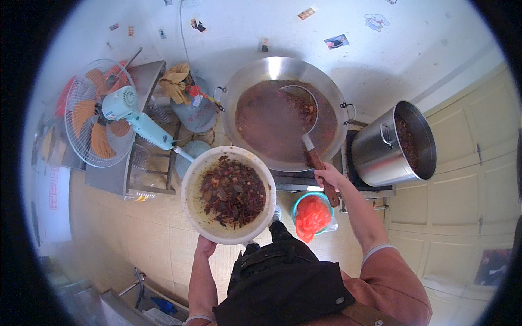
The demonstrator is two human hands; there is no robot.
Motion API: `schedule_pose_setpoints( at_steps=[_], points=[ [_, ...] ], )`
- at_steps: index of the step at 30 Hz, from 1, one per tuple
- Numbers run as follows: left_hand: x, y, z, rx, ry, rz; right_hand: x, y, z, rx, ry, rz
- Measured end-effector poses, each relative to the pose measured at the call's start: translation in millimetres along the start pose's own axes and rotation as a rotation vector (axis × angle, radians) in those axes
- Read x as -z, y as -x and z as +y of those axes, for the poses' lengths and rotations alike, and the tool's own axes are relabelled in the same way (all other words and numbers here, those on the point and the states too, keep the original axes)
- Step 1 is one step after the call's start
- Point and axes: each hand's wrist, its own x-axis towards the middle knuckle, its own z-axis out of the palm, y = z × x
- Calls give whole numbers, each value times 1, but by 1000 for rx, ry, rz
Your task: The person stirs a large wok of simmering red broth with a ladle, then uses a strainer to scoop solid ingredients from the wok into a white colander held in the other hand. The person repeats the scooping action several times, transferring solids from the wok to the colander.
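My left hand (pixel 206 246) grips the near rim of a white plastic basin (pixel 188 208), holding it up left of my body. Wet dark red chillies and whole spices (pixel 234 191) are heaped in its middle. My right hand (pixel 329 176) is closed round the wooden handle of a large round skimmer (pixel 315 157). The skimmer's head lies in a wide steel wok (pixel 249 77), partly sunk in reddish-brown liquid (pixel 265 118). Some chillies and spices (pixel 304 106) show inside the skimmer's ring; the rest of the head is hidden by the liquid.
A tall steel stockpot (pixel 371 148) with dark contents stands right of the wok. On the left are a standing fan (pixel 119 103), a metal table (pixel 108 179) and a gas cylinder (pixel 195 115). A teal bin (pixel 294 208) with a red plastic bag (pixel 312 218) sits below the stove.
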Motion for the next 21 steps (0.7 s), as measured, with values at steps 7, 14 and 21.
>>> schedule_pose_setpoints(
  at_steps=[7,14,21],
  points=[
    [-3,2,1,-7,-11,-11,-32,4,11,-119,-347,-242],
    [5,-1,-3,37,12,59,-69,12,3,-113,-538,-311],
    [8,-4,-5,9,26,5,-78,35,-17,-73,-598,-309]
  ],
)
